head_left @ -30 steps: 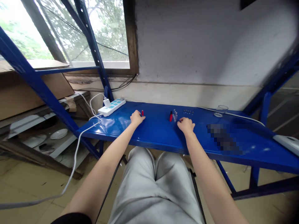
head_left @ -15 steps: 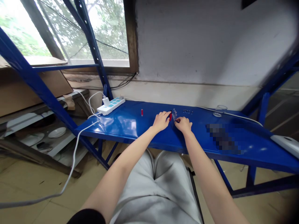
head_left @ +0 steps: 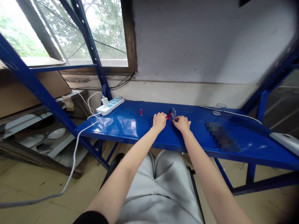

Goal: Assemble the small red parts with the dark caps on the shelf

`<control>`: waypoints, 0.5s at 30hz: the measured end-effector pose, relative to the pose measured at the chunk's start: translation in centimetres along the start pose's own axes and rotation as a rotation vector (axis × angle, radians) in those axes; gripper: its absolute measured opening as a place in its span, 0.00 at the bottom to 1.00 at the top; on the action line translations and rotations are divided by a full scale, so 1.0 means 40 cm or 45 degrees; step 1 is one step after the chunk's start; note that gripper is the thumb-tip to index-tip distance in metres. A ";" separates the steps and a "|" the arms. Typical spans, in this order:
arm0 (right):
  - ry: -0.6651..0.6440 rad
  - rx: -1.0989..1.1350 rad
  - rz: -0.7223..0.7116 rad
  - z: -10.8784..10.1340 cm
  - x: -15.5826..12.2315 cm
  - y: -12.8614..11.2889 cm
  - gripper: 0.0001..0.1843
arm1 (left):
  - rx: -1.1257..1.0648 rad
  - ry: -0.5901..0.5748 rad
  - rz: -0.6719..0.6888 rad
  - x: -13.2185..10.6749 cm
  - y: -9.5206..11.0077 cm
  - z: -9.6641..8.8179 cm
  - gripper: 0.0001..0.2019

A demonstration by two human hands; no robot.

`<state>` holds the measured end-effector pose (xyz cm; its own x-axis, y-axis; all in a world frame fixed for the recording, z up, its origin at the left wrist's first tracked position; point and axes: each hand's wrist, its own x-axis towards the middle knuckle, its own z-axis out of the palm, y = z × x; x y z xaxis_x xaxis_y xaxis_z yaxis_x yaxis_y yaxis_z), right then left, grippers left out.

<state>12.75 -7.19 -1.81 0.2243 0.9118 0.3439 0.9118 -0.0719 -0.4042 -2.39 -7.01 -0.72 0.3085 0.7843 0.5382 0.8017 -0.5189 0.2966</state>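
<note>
On the blue table, my left hand (head_left: 159, 121) is closed with its fingers curled, and its fingertips meet a small red piece (head_left: 168, 118). Right beside that stands a slim red-and-black object (head_left: 170, 113); I cannot tell whether the two are joined. A cluster of small clear pieces (head_left: 173, 113) stands just right of it, between my hands. My right hand (head_left: 182, 123) is closed in a pinch at the near edge of this cluster. What sits in its fingertips is too small to make out.
A red cylinder (head_left: 141, 112) stands left of my hands. Several tiny pieces (head_left: 187, 110) lie in rows behind my right hand. Further right are a clear glass cup (head_left: 219, 109) and a blurred-out dark object (head_left: 221, 137). A white power strip (head_left: 110, 106) lies at the table's left end.
My left hand has drawn slightly left and its fingers have curled in, so more of the red-and-black object shows. My right hand stays by the clear pieces.
</note>
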 end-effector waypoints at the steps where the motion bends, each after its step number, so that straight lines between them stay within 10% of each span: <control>1: 0.003 -0.002 -0.004 0.001 0.000 -0.001 0.11 | -0.034 0.023 -0.026 -0.003 -0.003 -0.003 0.09; 15: -0.006 -0.054 -0.105 -0.008 -0.008 -0.025 0.07 | -0.412 0.273 -0.111 -0.014 -0.033 -0.027 0.06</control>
<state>11.89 -7.52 -1.25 0.1467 0.9172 0.3705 0.9408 -0.0137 -0.3386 -4.19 -7.14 -0.57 0.1053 0.7593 0.6422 0.6069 -0.5606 0.5633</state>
